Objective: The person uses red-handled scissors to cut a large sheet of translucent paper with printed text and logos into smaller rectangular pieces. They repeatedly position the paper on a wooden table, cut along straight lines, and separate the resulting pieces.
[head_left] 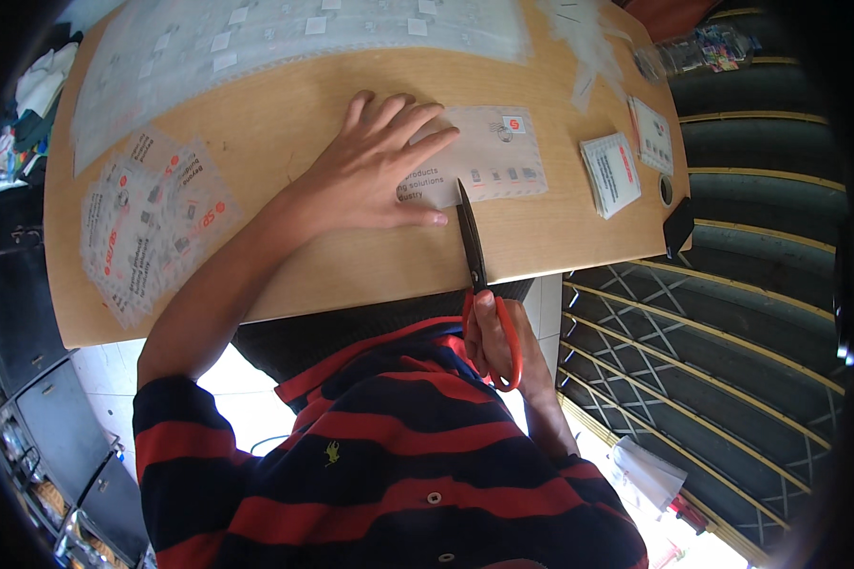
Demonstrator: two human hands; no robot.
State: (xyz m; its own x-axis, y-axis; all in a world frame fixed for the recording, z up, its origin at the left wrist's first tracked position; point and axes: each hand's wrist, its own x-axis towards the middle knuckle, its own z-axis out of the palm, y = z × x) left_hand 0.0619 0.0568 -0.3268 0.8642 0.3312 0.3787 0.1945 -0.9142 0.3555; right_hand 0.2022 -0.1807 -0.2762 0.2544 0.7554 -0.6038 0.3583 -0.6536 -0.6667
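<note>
My left hand (380, 169) lies with fingers spread on a pale printed sheet (503, 156), covering its left part. The sheet is flat on the wooden table and bears dark and red print. In my right hand (491, 337), at the table's front edge, is a pair of scissors (472, 237) with red handles and dark blades. Its blades point away from me, their tip over the sheet's lower edge; they look closed or nearly so. Whether the tip touches the sheet I cannot tell.
On the left lie several overlapping printed pieces (152, 223). A large translucent sheet (285, 43) covers the table's far side. Stacked printed pieces (610, 174) sit at the right, with pale scraps (584, 47) beyond. A folding metal gate (731, 209) stands right of the table (313, 284).
</note>
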